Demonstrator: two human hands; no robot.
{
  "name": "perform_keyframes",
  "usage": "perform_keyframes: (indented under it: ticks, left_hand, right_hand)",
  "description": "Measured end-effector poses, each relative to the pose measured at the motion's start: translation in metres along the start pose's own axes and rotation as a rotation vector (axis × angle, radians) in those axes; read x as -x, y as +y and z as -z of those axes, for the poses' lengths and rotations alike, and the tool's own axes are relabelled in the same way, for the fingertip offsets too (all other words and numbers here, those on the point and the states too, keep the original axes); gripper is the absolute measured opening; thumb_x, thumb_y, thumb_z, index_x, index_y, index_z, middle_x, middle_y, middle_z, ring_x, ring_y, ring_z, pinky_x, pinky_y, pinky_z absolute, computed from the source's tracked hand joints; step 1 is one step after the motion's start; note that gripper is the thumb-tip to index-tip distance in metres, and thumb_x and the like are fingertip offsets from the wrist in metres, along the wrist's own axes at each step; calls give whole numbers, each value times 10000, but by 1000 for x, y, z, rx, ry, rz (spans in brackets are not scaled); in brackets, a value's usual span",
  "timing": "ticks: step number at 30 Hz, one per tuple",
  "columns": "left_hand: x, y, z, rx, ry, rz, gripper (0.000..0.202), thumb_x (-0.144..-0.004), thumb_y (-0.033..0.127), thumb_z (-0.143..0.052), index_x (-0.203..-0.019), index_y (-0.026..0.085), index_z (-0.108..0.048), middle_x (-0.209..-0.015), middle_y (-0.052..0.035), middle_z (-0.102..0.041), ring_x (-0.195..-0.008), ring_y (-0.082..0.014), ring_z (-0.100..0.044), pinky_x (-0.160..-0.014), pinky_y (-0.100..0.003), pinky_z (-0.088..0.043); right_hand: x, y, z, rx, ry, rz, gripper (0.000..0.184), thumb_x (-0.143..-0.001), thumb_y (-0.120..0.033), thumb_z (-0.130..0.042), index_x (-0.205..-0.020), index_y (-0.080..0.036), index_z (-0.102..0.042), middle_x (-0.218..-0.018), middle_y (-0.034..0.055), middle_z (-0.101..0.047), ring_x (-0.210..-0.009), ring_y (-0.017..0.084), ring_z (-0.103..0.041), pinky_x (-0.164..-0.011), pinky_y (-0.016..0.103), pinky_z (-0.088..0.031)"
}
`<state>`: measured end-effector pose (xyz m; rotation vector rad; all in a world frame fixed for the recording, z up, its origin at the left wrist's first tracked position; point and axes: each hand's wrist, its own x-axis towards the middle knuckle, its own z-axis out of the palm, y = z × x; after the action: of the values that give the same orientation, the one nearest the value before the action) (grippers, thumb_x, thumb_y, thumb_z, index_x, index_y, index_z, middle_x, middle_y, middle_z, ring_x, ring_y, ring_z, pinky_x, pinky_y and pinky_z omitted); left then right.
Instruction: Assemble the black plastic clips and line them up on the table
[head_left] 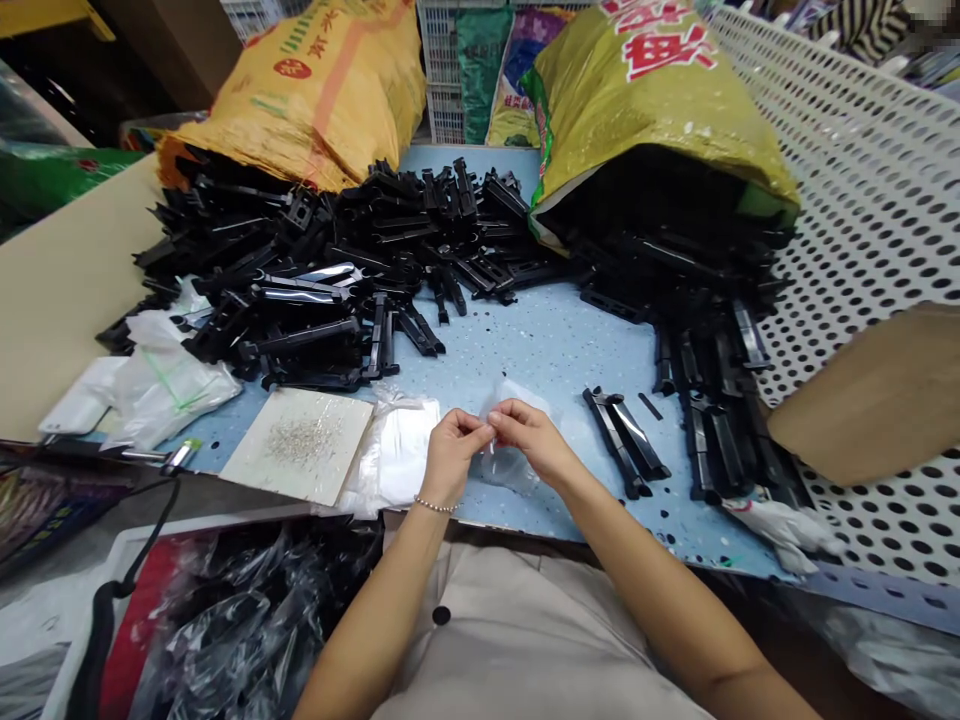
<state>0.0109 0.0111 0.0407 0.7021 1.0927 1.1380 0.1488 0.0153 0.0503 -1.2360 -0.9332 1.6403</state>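
1. Left hand (454, 455), head view: thumb and forefinger closely pinched, apparently on the clear plastic bag (511, 468) at the table's (555, 335) near edge.
2. Right hand (534, 440), same view: pinched likewise, meeting the left.
3. Likely light, limp, slippery, easily torn; best gripped by its rim.

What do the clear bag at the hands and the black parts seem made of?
Clear bag: probably thin, glossy plastic film, see-through and crinkled. Black parts: likely smooth moulded plastic with bright highlights, though painted metal is possible.
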Motion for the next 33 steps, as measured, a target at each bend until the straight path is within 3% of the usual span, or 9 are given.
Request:
perform_keyframes:
  ticks: [5,10,15,19,21,23,26,29,33]
  left_hand:
    - [3,-4,6,41,2,-16,351,-663,350,-785,-851,167,-552,-590,60,-572,-512,-74,-515,-561,-208,-420]
    - [1,-5,16,-98,30,-69,392,-718,402,-744,-982,161,-583,-719,20,-610,-610,-91,-553,-601,-214,-439]
    - [-9,-4,16,-222,64,-106,245,-723,328,-729,-798,158,-570,-687,27,-576,-599,-87,-541,-613,-213,-438]
    - [-15,0,14,-315,115,-297,148,-760,230,-666,-822,181,-541,-754,20,-591,-639,-99,-564,-645,-226,-470]
    - [-14,0,11,-464,24,-435,32,-801,158,-577,-817,186,-576,-809,-7,-613,-753,-126,-603,-727,-258,-497]
    - [-12,-1,6,-628,-112,-556,177,-820,88,-486,-840,190,-630,-895,-38,-639,-884,-152,-623,-829,-300,-506]
    - [-11,-9,-4,-788,-238,-638,292,-842,71,-453,-990,197,-671,-1008,-66,-651,-978,-172,-625,-906,-337,-508]
    - [-11,-21,-17,-855,-268,-660,331,-844,97,-492,-1122,195,-643,-1102,-88,-633,-993,-183,-628,-918,-351,-520]
    - [-11,-42,-37,-862,-325,-669,398,-845,98,-496,-1220,195,-588,-1204,-104,-585,-932,-165,-637,-908,-345,-530]
  right_hand:
    - [-5,7,-1,8,53,30,386,-674,-534,-737,-665,-199,-546,-550,-63,-495,-542,103,-452,-571,249,-399]
    - [0,4,-1,213,48,160,312,-748,-483,-683,-681,-201,-568,-620,-38,-529,-618,124,-473,-619,261,-387]
    - [9,1,9,295,18,183,253,-778,-427,-652,-693,-204,-570,-676,-31,-537,-659,132,-476,-648,265,-389]
    - [21,-6,45,393,156,186,253,-811,-448,-602,-726,-211,-574,-692,-10,-546,-694,162,-506,-679,290,-415]
    - [32,-10,70,613,239,223,261,-859,-453,-526,-798,-213,-608,-790,33,-597,-801,204,-551,-767,337,-434]
    - [45,-11,99,939,386,222,286,-866,-450,-506,-948,-212,-642,-957,94,-625,-958,269,-557,-863,404,-420]
    - [69,-7,141,1267,570,46,454,-811,-476,-573,-1169,-199,-607,-1074,159,-614,-1025,345,-552,-860,467,-421]
    - [94,-5,163,1082,641,-58,417,-803,-481,-570,-1098,-192,-631,-900,128,-642,-820,292,-599,-693,397,-458]
    - [121,-15,146,322,642,53,355,-767,-473,-641,-996,-202,-637,-652,17,-551,-512,140,-448,-454,266,-340]
